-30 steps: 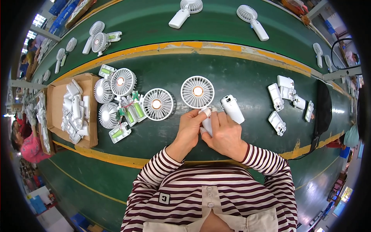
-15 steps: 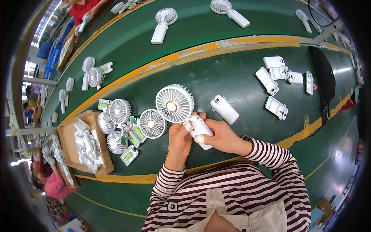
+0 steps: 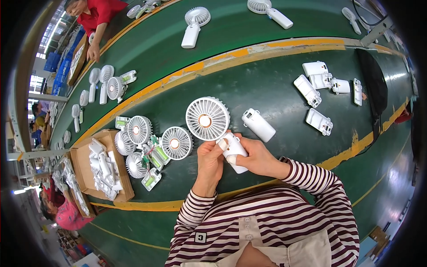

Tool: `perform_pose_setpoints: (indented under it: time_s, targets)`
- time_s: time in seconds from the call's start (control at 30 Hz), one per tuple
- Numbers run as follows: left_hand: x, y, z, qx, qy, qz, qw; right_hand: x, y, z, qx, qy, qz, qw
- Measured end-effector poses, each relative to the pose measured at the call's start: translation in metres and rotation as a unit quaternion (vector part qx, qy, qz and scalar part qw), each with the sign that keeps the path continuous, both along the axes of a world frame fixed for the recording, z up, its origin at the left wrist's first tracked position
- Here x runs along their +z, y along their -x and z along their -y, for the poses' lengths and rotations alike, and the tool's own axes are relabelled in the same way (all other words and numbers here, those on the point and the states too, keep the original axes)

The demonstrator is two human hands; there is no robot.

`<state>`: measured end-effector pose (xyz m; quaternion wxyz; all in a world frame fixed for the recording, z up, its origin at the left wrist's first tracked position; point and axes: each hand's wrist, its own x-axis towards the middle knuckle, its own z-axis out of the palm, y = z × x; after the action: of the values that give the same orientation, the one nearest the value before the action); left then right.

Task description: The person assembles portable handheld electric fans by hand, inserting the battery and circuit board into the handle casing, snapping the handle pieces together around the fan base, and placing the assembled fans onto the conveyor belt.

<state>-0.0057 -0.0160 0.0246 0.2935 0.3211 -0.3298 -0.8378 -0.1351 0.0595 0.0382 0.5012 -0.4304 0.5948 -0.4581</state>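
Both my hands grip one white handheld fan (image 3: 207,118). Its round, slatted head with a copper-coloured hub points away from me, and the handle lies between my hands. My left hand (image 3: 210,162) pinches the top of the handle just below the head. My right hand (image 3: 258,156) wraps the handle's right side, its thumb laid across the front. Pale coverings show on both thumbs. A loose white handle casing (image 3: 259,125) lies just right of the fan. To the left, another fan (image 3: 176,143) rests beside several more with opened handles, green batteries and wires.
At far left on the bench stands a cardboard box (image 3: 128,192) of white parts. White casing shells (image 3: 319,121) lie at the right, by a black bag (image 3: 372,84). Beyond a yellow-edged rail, a green conveyor (image 3: 147,66) carries fans. A co-worker in red (image 3: 100,15) reaches over it.
The co-worker's hand has put a fan down on the conveyor and is now empty. Fans on the conveyor have shifted slightly right. My hands keep the same grip.
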Motion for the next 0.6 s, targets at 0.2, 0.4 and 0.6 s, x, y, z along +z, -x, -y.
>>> perform_pose_setpoints:
  time_s: [0.2, 0.4, 0.6]
  targets:
    - [0.007, 0.001, 0.001, -0.001, -0.012, 0.03, 0.999, -0.002, -0.001, 0.002, -0.013, -0.021, -0.009, 1.0]
    - [0.006, 0.001, 0.001, -0.03, -0.007, 0.01, 0.999, -0.003, 0.003, 0.003, -0.002, -0.057, 0.005, 0.998]
    - [-0.006, 0.001, -0.004, -0.004, 0.06, -0.01, 0.998, -0.014, 0.001, 0.0, -0.012, -0.048, -0.01, 0.999]
